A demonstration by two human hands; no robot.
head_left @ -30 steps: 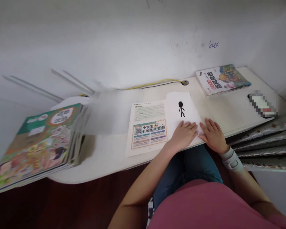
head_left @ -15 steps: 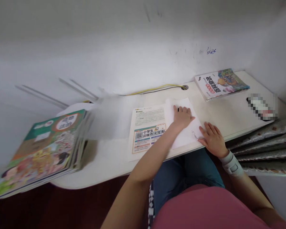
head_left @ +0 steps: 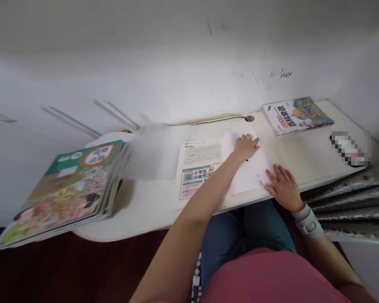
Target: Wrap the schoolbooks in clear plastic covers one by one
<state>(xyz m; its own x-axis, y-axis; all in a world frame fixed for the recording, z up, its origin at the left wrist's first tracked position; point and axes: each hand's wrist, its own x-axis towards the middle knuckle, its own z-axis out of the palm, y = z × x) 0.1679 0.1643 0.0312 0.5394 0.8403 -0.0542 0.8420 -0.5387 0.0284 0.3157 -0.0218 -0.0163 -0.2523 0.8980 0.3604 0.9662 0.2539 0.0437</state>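
Note:
An open book (head_left: 204,162) lies on the white desk (head_left: 145,210), with a printed left page carrying a QR code. Its right side shows a white page (head_left: 244,179) bearing a small line drawing near the lower right corner and a small black mark. My left hand (head_left: 246,147) rests palm down on the upper part of the white page, fingers apart, holding nothing; its forearm crosses the printed page. At the page's lower right edge, my right hand (head_left: 284,187) lies flat with fingers spread, touching the page edge and desk. A pale band wraps the right wrist.
A stack of books (head_left: 78,181) stands at the left end of the desk. Farther back on the right are some magazines (head_left: 298,115), with a blurred-out phone-like object (head_left: 350,149) nearer. Yellow and black cables (head_left: 214,117) run along the wall. A patterned curtain (head_left: 360,193) hangs at right.
My left hand has slid up the white page toward its top edge. My right hand stays by the lower right edge. The camera view has shifted slightly.

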